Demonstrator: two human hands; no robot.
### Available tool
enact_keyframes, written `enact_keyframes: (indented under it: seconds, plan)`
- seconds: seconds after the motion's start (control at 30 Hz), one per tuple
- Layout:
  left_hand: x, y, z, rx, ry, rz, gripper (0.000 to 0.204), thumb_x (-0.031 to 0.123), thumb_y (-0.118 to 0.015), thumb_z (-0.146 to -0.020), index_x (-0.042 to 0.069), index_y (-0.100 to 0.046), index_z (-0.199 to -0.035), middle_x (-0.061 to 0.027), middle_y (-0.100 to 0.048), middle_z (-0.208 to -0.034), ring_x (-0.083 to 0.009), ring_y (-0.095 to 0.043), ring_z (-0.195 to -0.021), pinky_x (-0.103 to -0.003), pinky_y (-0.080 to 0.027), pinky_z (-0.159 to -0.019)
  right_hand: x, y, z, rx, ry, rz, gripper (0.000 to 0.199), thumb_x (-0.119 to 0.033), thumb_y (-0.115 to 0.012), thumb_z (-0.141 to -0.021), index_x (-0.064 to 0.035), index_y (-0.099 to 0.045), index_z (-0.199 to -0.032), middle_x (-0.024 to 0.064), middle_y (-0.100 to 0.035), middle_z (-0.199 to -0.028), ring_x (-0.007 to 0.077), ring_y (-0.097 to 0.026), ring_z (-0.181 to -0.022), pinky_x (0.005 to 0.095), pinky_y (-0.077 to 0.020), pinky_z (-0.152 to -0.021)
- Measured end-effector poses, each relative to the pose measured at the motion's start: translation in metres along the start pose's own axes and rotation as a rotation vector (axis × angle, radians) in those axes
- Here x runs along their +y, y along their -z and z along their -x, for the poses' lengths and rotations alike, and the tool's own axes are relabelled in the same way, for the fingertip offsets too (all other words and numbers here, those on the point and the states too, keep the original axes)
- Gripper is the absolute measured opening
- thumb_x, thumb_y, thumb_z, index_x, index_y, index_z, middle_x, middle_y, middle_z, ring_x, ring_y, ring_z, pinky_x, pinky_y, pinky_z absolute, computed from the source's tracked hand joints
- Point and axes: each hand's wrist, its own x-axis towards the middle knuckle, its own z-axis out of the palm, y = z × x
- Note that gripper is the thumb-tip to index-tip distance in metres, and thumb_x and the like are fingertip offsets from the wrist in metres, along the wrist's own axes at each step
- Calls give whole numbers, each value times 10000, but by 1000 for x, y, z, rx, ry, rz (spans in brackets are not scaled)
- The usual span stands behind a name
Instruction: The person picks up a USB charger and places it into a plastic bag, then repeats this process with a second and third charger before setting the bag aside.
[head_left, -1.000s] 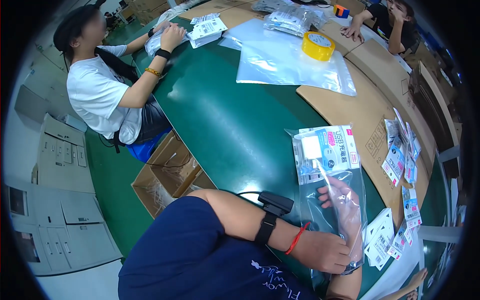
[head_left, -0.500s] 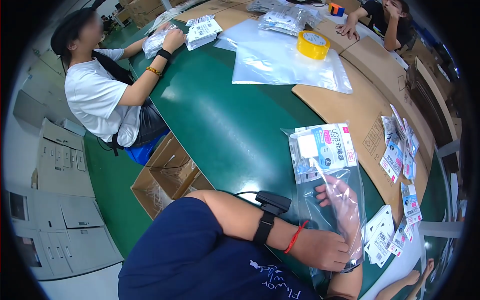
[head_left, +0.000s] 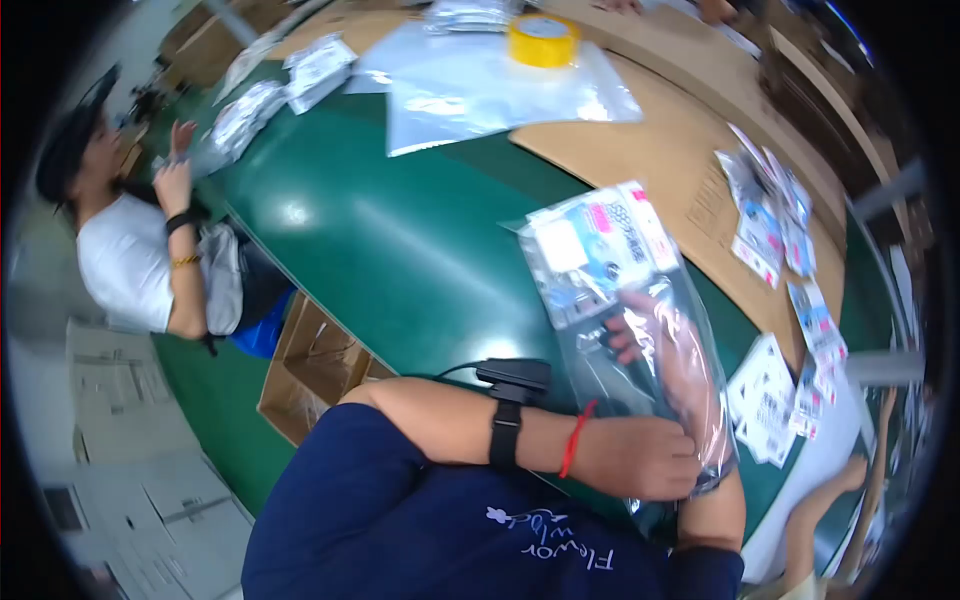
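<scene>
A clear plastic bag (head_left: 590, 365) lies over the green table in front of me, with flat white, blue and pink retail packs (head_left: 600, 245) in its far end. My right hand (head_left: 655, 335) is inside this bag up to the wrist, fingers apart and slightly bent, just below the near edge of the packs. Across the wrist end of the bag, my left hand (head_left: 645, 458) is closed on the bag's edge by my right wrist; its fingertips are partly hidden.
More blue and white packs (head_left: 765, 225) lie on brown cardboard (head_left: 640, 150) at right, near white printed cards (head_left: 765, 400). Yellow tape (head_left: 543, 42) rests on clear plastic sheets (head_left: 470, 110) at the back. A co-worker (head_left: 130, 250) sits at left beside an open carton (head_left: 312, 350). Another person's arm (head_left: 820, 515) shows lower right.
The view has shifted, so the table things appear farther up and left. My right hand has moved closer to the packs in the bag. The co-worker's hands have lifted off the plastic bundle.
</scene>
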Motion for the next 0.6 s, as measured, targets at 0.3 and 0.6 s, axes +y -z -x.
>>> enact_keyframes:
  seconds: [0.3,0.6]
  plan:
    - [-35,93,-29,-42,330,-305,463,268,-658,-824,16,-558,-1200,-159,-554,-1207,-349,-516,-1135,-479,-385,-976,1,16,26,-86,23,262,334,-196,-506,-949,-15,-547,-1227,111,-646,-1011,184,-623,-896,303,-500,-796]
    - [-74,104,16,-396,630,-719,592,331,-640,-835,147,-457,-1367,-123,-329,-1476,-358,-280,-1363,-556,-212,-1086,-37,83,138,-136,93,652,216,-169,-579,-917,-47,-665,-1073,112,-674,-984,215,-641,-881,311,-498,-772]
